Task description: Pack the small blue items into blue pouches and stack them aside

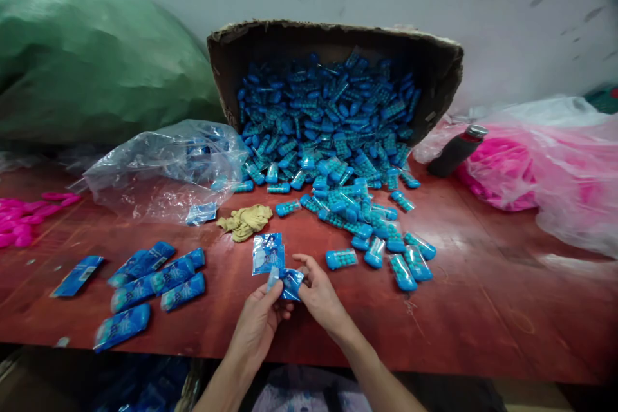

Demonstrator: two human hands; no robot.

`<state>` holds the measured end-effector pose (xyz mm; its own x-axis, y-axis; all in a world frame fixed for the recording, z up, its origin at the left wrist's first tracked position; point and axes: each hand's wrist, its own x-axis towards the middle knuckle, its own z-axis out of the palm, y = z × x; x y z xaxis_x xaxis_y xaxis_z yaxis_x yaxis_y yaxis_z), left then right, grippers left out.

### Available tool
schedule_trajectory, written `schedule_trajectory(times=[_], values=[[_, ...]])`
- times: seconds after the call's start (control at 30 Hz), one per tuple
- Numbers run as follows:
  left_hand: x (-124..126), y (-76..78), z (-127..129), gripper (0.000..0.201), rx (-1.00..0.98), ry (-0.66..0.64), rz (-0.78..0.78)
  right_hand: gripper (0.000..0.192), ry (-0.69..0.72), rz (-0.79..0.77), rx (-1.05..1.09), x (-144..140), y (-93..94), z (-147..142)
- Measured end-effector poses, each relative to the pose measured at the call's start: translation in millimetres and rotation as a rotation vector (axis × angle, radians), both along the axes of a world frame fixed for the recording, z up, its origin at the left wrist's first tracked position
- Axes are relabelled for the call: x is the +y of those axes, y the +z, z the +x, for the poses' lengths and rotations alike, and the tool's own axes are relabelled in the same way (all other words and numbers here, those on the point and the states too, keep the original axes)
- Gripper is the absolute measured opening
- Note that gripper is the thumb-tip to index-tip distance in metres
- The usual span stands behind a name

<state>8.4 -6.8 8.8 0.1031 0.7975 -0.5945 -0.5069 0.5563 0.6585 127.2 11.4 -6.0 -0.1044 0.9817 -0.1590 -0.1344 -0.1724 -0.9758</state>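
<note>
Both hands are pinching one blue packet (288, 282) near the bench's (483, 309) front edge: left grip (258, 322) and right grip (318, 293) closed on it.

We noted a red-brown table (483, 309): tipped cardboard box (333, 45) far centre spilling blue capsules (338, 161), blue packets (154, 283) near left, clear bag (164, 167), pink bag (555, 167) right.
</note>
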Motion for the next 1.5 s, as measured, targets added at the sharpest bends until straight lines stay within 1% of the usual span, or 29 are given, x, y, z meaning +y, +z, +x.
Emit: schedule_trajectory(times=[0.07,0.17,0.2,0.27,0.33,0.37,0.4,0.47,0.5,0.57,0.63,0.7,0.73,0.8,0.9,0.93,1.0,1.07,1.13,1.27,1.5], values=[[-0.1,-1.8,0.8,0.017,-0.015,0.003,-0.046,0.036,0.016,0.022,-0.057,-2.1,-2.0,-2.0],[-0.6,-4.3,2.6,0.012,-0.056,0.024,-0.155,0.033,-0.062,0.050,-0.185,-6.7,0.8,-4.3],[-0.6,-4.9,2.6,0.010,-0.072,0.040,-0.191,0.032,-0.064,0.069,-0.225,-8.3,3.9,-3.3],[-0.7,-5.6,0.9,0.009,-0.094,0.065,-0.244,0.029,-0.011,0.129,-0.322,-10.3,12.3,3.9],[-0.8,-5.6,-2.7,0.009,-0.101,0.080,-0.271,0.027,0.050,0.221,-0.515,-9.2,20.4,18.2],[-0.9,-5.4,-4.7,0.009,-0.101,0.086,-0.277,0.031,0.047,0.270,-0.671,-7.2,23.1,27.0],[-1.1,-5.0,-6.5,0.009,-0.099,0.091,-0.281,0.039,0.039,0.298,-0.848,-4.2,24.4,35.8],[-1.5,-3.9,-8.4,0.011,-0.094,0.096,-0.286,0.051,0.054,0.282,-1.169,3.7,23.5,50.8],[-1.7,-3.1,-8.5,0.012,-0.093,0.095,-0.288,0.052,0.084,0.259,-1.290,8.0,21.9,55.7],[-1.9,-1.2,-7.0,0.014,-0.095,0.091,-0.292,0.041,0.152,0.223,-1.435,16.4,18.4,60.2],[-1.9,0.8,-4.7,0.016,-0.095,0.089,-0.299,0.030,0.171,0.224,-1.450,23.1,16.5,59.7],[-1.9,2.1,-3.1,0.016,-0.091,0.089,-0.306,0.027,0.093,0.254,-1.323,27.3,16.8,58.3],[-1.8,2.2,-2.6,0.016,-0.090,0.093,-0.307,0.028,0.038,0.264,-1.196,28.4,17.6,58.2],[-1.5,1.6,-2.4,0.015,-0.090,0.105,-0.310,0.033,-0.051,0.209,-0.821,28.1,20.0,59.4],[-0.9,-0.5,-2.2,0.013,-0.083,0.127,-0.313,0.037,-0.094,-0.010,-0.146,20.8,25.1,61.9],[-0.7,-1.2,-2.0,0.013,-0.078,0.129,-0.306,0.037,-0.095,-0.070,0.041,16.8,27.1,62.1],[-0.7,-2.1,-1.3,0.012,-0.061,0.121,-0.272,0.036,-0.089,-0.121,0.292,8.0,31.1,61.0],[-1.3,-2.7,-0.6,0.011,-0.043,0.103,-0.228,0.035,-0.070,-0.137,0.403,0.2,34.2,58.1],[-2.5,-3.1,-0.3,0.012,-0.033,0.086,-0.187,0.035,-0.046,-0.152,0.435,-4.8,35.6,54.7],[-4.3,-3.5,-1.4,0.018,-0.019,0.063,-0.118,0.035,-0.015,-0.160,0.429,-7.5,34.8,50.8],[-3.2,-2.7,-2.9,0.024,0.035,0.063,-0.028,0.030,0.011,-0.095,0.416,-12.7,35.0,50.1]])
